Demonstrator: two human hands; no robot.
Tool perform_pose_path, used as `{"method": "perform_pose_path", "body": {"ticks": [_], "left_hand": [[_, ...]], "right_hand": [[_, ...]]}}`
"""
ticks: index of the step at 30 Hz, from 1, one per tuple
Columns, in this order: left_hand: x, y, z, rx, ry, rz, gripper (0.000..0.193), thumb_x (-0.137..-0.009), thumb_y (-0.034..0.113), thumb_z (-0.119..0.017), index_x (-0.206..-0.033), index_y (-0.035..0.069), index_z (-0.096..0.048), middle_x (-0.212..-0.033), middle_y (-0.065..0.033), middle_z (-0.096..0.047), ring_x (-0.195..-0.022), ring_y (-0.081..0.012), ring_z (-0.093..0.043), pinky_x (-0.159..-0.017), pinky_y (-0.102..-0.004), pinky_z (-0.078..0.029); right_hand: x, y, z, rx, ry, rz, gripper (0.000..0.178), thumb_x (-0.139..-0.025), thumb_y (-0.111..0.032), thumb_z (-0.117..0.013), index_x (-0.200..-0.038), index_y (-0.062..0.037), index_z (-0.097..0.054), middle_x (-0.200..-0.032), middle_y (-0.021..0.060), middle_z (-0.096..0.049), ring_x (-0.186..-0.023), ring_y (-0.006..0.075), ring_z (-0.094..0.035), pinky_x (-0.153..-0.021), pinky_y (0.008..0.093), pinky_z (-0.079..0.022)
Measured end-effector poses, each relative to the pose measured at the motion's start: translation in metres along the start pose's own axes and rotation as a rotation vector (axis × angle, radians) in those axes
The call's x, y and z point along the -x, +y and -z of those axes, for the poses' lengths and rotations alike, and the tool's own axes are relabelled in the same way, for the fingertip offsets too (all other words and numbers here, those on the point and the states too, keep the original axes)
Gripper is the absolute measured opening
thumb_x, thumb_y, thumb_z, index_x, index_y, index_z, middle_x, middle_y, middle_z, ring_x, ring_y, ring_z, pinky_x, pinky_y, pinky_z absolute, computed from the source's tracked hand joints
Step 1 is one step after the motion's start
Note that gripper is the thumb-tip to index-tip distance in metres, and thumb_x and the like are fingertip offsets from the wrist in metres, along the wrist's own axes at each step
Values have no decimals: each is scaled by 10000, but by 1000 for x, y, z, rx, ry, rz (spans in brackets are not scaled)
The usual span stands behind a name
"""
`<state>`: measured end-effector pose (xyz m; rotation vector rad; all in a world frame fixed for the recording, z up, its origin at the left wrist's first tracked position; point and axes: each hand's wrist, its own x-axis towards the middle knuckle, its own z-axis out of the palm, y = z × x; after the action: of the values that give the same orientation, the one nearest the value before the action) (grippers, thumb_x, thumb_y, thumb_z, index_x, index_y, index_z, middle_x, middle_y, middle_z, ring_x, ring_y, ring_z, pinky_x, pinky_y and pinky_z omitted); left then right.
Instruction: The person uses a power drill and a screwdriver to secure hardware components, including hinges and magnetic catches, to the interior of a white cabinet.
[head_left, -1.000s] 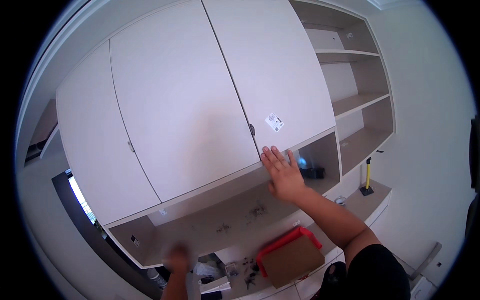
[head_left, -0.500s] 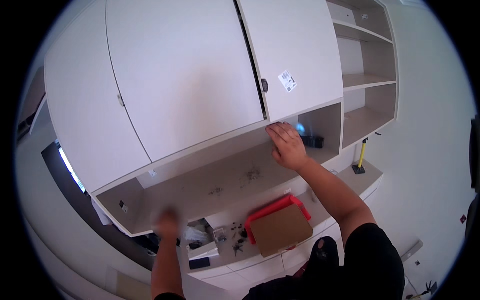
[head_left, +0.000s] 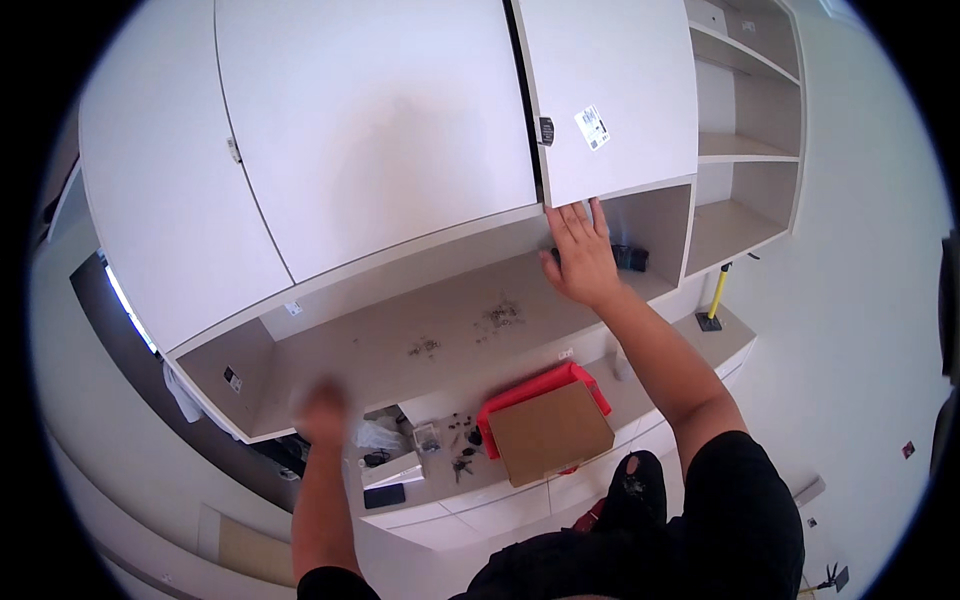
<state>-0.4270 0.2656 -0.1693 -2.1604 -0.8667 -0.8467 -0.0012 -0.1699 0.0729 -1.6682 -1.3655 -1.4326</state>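
My right hand [head_left: 586,258] is raised to the lower edge of the right white cabinet door [head_left: 620,90], its fingers stretched upward and apart against that edge. A dark gap runs along this door's left side, and a black tag-like piece [head_left: 546,131] sits at the gap. My left hand [head_left: 324,410] is near the front edge of the open shelf [head_left: 390,320], at its left part; motion blur smears its fingers. Small loose hardware pieces [head_left: 502,314] lie scattered on the shelf. Behind my right hand lies a dark object [head_left: 630,257], partly hidden.
On the lower counter are a brown cardboard box [head_left: 550,435] with a red wrap [head_left: 490,412] beside it, small dark parts [head_left: 462,465], a plastic container [head_left: 427,437] and a dark phone-like slab [head_left: 384,496]. A yellow rod [head_left: 719,290] stands at right, below open shelving [head_left: 745,145].
My right hand has gone from curled at the cabinet's lower rim to stretched up against the door edge. My left hand stays by the shelf front, blurred. The view has shifted slightly.
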Motion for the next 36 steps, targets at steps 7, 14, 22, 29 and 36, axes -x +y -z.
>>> {"method": "perform_pose_path", "body": {"ticks": [7,14,22,29,36], "left_hand": [[-43,43,110,460,-202,314,321,-967,305,-593,-1230,172,-721,-1257,-82,-736,-1214,-333,-658,-1066,-524,-465],[-34,34,85,416,-162,248,322,-961,270,-603,-1238,163,-726,-1291,-78,-732,-1229,-340,-655,-1050,-513,-491],[-29,29,70,302,-197,230,330,-953,291,-594,-1228,172,-732,-1292,-67,-730,-1207,-332,-664,-1034,-508,-505],[-19,33,32,78,-37,-6,270,-949,239,-626,-1143,75,-718,-1105,-127,-711,-1053,-309,-684,-930,-500,-530],[-20,32,36,191,7,125,242,-921,259,-647,-1065,90,-743,-1024,-123,-724,-980,-301,-701,-897,-508,-537]], "right_hand": [[26,17,2,-14,224,-57,742,-854,-257,-739,-1481,45,-481,-1512,273,-523,-1465,423,-452,-1254,644,-218],[-42,36,8,9,319,-61,385,-895,-323,-766,-1217,-113,-734,-1162,133,-711,-1070,388,-668,-932,516,-528],[-62,44,7,157,132,-9,146,-935,-208,-750,-987,-90,-683,-913,116,-647,-836,333,-637,-767,461,-522],[-67,50,-1,334,36,-140,311,-979,-307,-722,-795,-73,-630,-729,152,-607,-715,374,-608,-703,496,-496],[-77,33,8,234,139,34,293,-981,-238,-670,-767,-48,-612,-798,181,-641,-787,390,-633,-752,518,-500]]}}
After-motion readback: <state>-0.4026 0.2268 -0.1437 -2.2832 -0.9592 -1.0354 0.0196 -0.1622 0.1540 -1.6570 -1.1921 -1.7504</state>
